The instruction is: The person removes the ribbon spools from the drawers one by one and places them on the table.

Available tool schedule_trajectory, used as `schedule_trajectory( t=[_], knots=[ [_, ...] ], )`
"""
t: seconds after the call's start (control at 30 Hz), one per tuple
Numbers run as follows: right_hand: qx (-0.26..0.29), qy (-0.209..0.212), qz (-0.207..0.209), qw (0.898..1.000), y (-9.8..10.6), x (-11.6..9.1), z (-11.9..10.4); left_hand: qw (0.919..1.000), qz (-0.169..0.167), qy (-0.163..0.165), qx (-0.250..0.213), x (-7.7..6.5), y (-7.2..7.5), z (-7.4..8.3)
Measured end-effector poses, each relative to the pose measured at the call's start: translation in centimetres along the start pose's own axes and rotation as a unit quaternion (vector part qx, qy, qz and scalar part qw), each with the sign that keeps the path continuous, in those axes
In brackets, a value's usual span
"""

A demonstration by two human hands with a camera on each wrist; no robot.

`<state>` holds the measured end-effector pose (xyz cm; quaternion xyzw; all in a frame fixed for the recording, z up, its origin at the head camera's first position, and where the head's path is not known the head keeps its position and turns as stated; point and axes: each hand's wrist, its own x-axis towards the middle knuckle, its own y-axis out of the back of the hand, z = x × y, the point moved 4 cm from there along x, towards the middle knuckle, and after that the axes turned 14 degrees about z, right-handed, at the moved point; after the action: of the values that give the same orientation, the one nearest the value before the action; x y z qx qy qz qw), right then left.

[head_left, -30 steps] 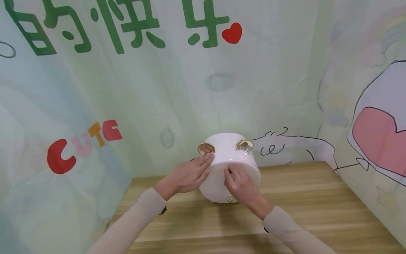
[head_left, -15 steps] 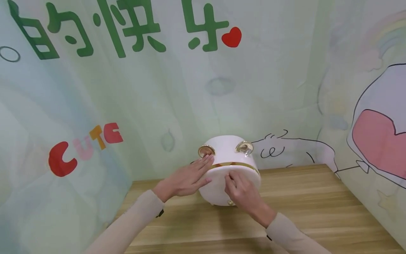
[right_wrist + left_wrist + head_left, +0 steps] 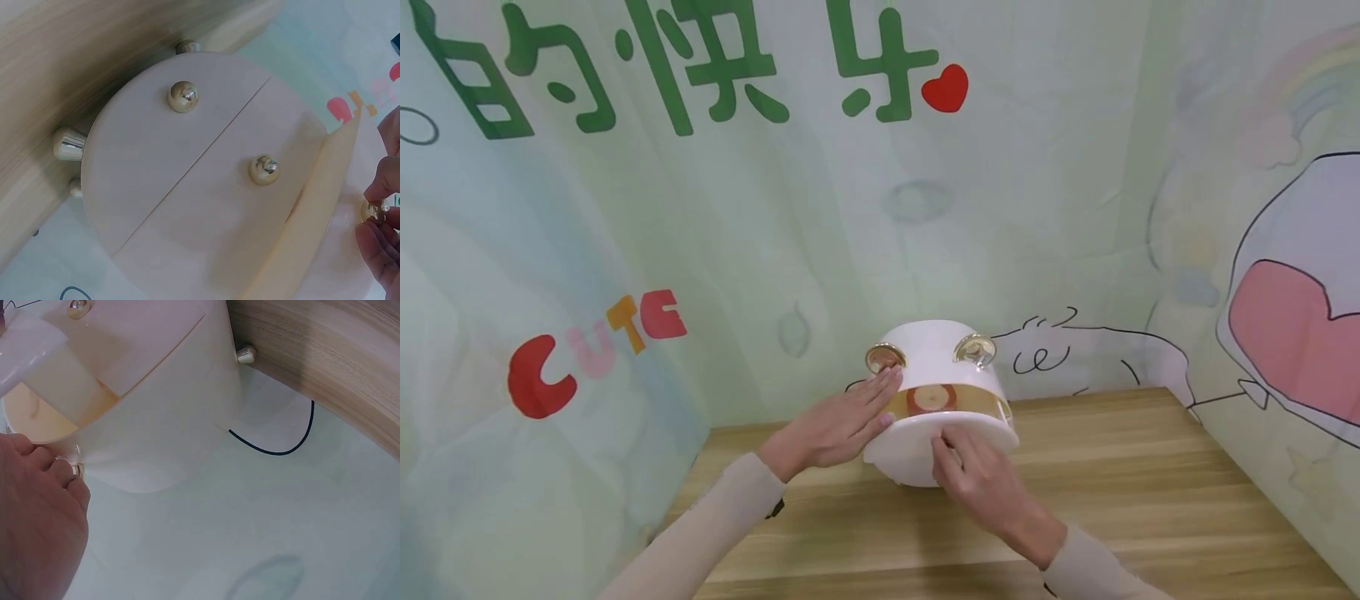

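A white, rounded jewelry box (image 3: pixel 936 350) with two gold-rimmed ears stands at the back of the table. Its top drawer (image 3: pixel 898 446) sticks out toward me, with a tan interior and a red-ringed pale disc (image 3: pixel 933 400) showing behind its front. My right hand (image 3: pixel 973 471) pinches the gold drawer knob (image 3: pixel 369 211) on that front; the fingers cover part of the knob. Straight fingers of my left hand (image 3: pixel 838 417) rest against the box's upper left side, below the left ear (image 3: pixel 886 356). In the left wrist view, the left fingertips lie beside the drawer opening.
Two lower drawers bear a middle knob (image 3: pixel 264 169) and a bottom knob (image 3: pixel 183 97). Small gold feet (image 3: pixel 70 144) hold the box on the wooden table (image 3: pixel 1112 483). A printed cloth backdrop (image 3: pixel 775 250) rises close behind the box and along both sides.
The top drawer, flush with the box a second ago, has come out toward me along with the right hand, uncovering the tan interior. The left hand stays against the box's side.
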<state>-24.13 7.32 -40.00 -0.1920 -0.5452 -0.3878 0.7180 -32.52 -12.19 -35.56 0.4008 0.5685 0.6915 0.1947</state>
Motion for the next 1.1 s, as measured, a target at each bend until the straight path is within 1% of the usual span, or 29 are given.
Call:
schedule_trajectory(
  t=[0.07,0.37,0.53,0.7,0.8,0.93,1.1],
  knots=[
    [0.008,-0.001,0.014,1.000,0.3,0.0,-0.3,1.0000,0.001,0.001,0.001,-0.1,-0.1,0.0],
    [0.018,-0.009,0.037,0.999,1.0,0.1,-1.0,0.9999,0.012,-0.010,0.008,-0.3,-0.1,0.1],
    [0.019,-0.019,0.040,0.999,1.3,0.0,-1.5,0.9999,0.003,-0.004,0.016,-0.5,-0.3,0.0],
    [0.025,-0.030,0.037,0.999,1.6,0.0,-1.8,0.9999,0.008,-0.007,0.007,-0.4,-0.3,0.0],
    [0.029,-0.027,0.047,0.998,1.9,0.0,-1.9,0.9999,0.012,-0.010,0.000,-0.4,-0.2,0.1],
    [0.031,-0.020,0.060,0.998,2.3,0.2,-2.0,0.9999,0.010,-0.007,0.000,-0.4,-0.1,0.1],
    [0.036,-0.013,0.064,0.997,2.7,0.3,-2.3,0.9999,0.008,-0.007,-0.003,-0.2,0.0,0.1]
  ],
)
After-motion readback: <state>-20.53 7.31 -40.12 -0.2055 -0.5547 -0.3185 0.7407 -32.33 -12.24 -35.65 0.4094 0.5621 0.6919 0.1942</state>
